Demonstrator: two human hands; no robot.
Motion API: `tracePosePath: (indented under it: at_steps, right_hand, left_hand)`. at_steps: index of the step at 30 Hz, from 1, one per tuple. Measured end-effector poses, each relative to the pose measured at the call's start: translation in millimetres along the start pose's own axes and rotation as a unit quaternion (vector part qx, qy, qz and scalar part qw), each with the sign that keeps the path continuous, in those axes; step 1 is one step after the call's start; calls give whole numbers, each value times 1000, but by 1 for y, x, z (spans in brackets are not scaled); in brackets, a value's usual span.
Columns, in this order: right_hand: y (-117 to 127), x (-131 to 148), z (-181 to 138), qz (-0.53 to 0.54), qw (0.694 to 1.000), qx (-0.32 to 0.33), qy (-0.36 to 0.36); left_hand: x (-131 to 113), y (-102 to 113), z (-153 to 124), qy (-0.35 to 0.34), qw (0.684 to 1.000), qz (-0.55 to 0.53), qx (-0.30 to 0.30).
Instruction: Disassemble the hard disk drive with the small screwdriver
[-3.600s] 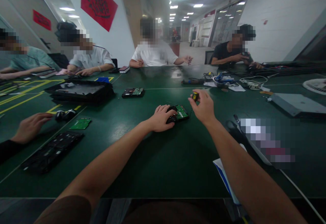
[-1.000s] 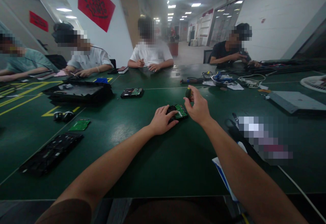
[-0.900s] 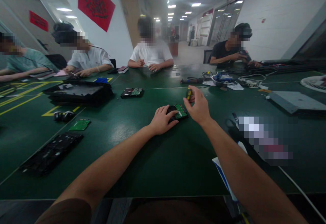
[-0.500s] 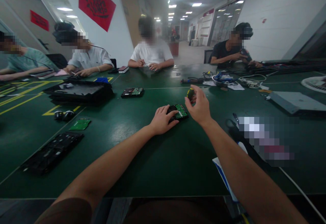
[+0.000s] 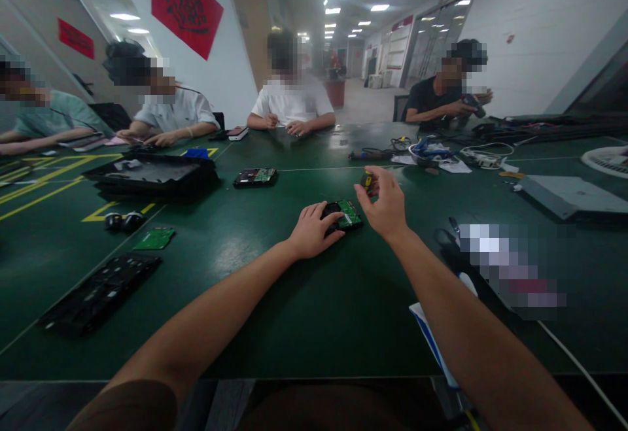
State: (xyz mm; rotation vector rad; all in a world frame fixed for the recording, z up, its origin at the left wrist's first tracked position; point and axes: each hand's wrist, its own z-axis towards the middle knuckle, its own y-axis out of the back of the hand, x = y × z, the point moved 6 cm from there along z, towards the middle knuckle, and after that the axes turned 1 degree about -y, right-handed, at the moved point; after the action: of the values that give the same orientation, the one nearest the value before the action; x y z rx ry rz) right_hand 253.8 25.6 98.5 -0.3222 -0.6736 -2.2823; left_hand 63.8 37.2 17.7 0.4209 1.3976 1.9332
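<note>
A: Where does the hard drive [image 5: 343, 215] sit?

B: Just above the middle of the frame, flat on the green worktop [image 5: 275, 300], green circuit board facing up. Its long axis runs from lower left to upper right across the picture, slightly skewed to the worktop's near edge.

A: And the left hand [image 5: 310, 229]?

B: Palm down on the drive's near left end, fingers [image 5: 328, 212] spread loosely over the black casing, pressing rather than gripping.

A: The right hand [image 5: 387, 205]?

B: Raised just right of the drive, fingers [image 5: 373, 179] pinched round the black-and-yellow handle of a small screwdriver [image 5: 366, 181]. The handle stands roughly upright above the drive's far right corner; the tip is too small to make out.

A: Anything else close by?

B: A second hard drive [image 5: 256, 177] lies further up and left, and a loose green board [image 5: 155, 239] at middle left.
</note>
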Motion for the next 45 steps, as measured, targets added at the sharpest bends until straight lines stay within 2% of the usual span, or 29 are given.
tracePosePath:
  at_steps: [26,33,39,45]
  right_hand:
    - [6,3,-1,-12,1000,-22,-7]
    - [-2,-3,-1,3,1000,10,-8]
    - [1,3,-2,-15,1000,-2,1]
    - [1,-3,-1,2,1000,-14,-10]
  left_hand:
    - [0,1,0,4,1000,-13,3]
    - [0,0,0,5,1000,-4,5]
    - [0,-1,0,2,1000,-1,2]
    - [-1,1,0,4,1000,-3,3]
